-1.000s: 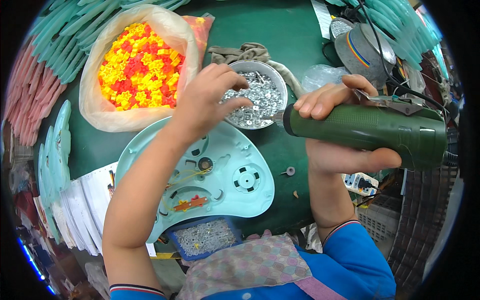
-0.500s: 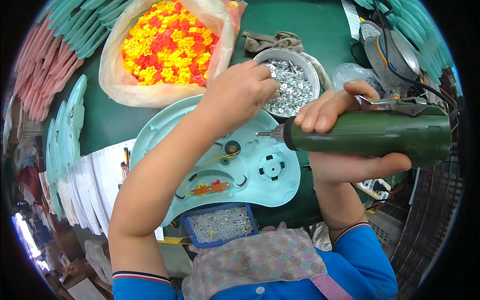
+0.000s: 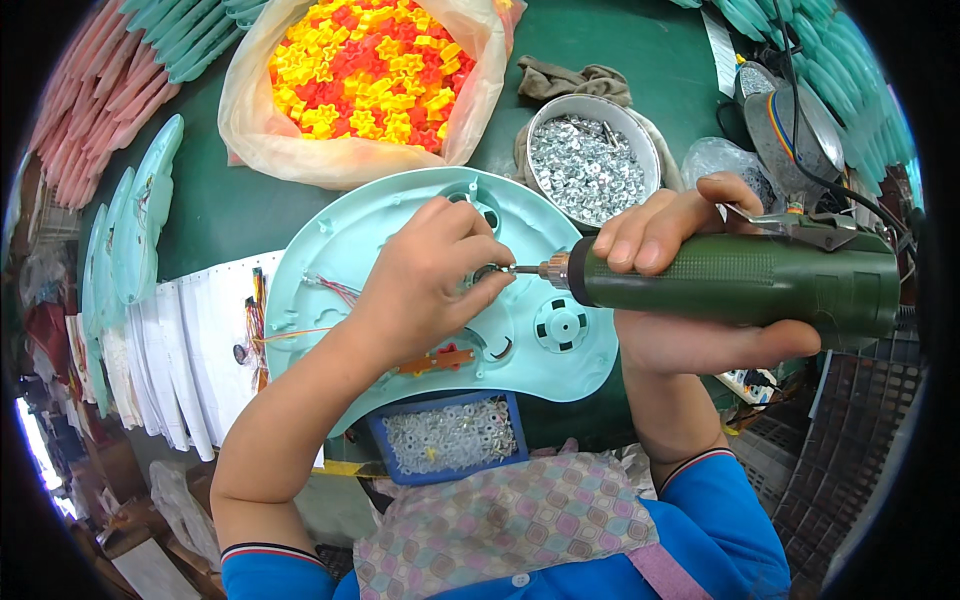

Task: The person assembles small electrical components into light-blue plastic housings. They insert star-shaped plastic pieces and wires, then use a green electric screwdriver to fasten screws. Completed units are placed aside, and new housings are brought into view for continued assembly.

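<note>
Tray: blue tray (image 3: 460, 474) of small clear parts, nearest the body; best left square so nothing spills.
Shell: turquoise, lying hollow side up (image 3: 555, 365) under the left hand; it should sit flat and steady.
Right hand: wrapped round the driver (image 3: 675, 340), thumb along its underside.
Driver: green (image 3: 745, 280), lying level, bit (image 3: 527, 269) pointing left; a light grip should help aim.
Left hand: thumb and forefinger pinched (image 3: 430, 265) at the bit's tip, seemingly on a small part, too hidden to name; line it up with the bit, fingertips clear of any spin.
Wires: thin, loose in the shell (image 3: 335, 288); keep them from getting trapped.
Bowl: metal bits, beyond the driver (image 3: 655, 165), within reach.
</note>
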{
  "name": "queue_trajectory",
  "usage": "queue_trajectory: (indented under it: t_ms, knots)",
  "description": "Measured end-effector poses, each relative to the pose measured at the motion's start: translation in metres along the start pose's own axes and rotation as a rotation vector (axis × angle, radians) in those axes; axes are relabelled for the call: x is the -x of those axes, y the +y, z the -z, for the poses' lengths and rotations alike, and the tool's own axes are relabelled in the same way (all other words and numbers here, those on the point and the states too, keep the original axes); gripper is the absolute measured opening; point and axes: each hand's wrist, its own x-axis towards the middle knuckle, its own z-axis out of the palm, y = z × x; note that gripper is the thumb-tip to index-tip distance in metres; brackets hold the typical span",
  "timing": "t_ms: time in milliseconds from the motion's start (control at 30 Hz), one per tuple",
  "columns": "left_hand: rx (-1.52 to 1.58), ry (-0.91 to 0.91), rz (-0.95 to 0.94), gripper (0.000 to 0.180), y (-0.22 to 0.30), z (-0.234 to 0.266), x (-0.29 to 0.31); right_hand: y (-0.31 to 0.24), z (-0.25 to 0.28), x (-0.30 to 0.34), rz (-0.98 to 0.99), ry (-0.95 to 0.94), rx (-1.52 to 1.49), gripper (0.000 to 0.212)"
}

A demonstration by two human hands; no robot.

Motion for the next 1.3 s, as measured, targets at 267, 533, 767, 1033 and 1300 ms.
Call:
queue_trajectory:
  t_ms: [267, 533, 767, 1033, 1300]
  knots:
    - [-0.098, -0.015, -0.001, 0.015, -0.007, -0.004, 0.018, 0.012, 0.007, 0.008, -0.068, -0.042, 0.074, 0.121]
    - [-0.06, -0.055, 0.041, 0.011, -0.011, -0.005, 0.019, 0.022, 0.005, 0.008, -0.11, -0.055, 0.032, 0.118]
    - [-0.076, -0.047, 0.011, 0.018, -0.016, -0.007, 0.024, 0.029, 0.001, -0.001, -0.163, -0.173, 0.058, 0.12]
    - [-0.108, -0.026, -0.069, 0.024, -0.016, 0.008, 0.029, 0.015, -0.025, -0.002, -0.147, -0.133, 0.032, 0.122]
    - [-0.121, 0.033, -0.131, 0.026, -0.021, 0.008, 0.035, 0.019, -0.036, -0.002, -0.152, -0.132, 0.031, 0.124]
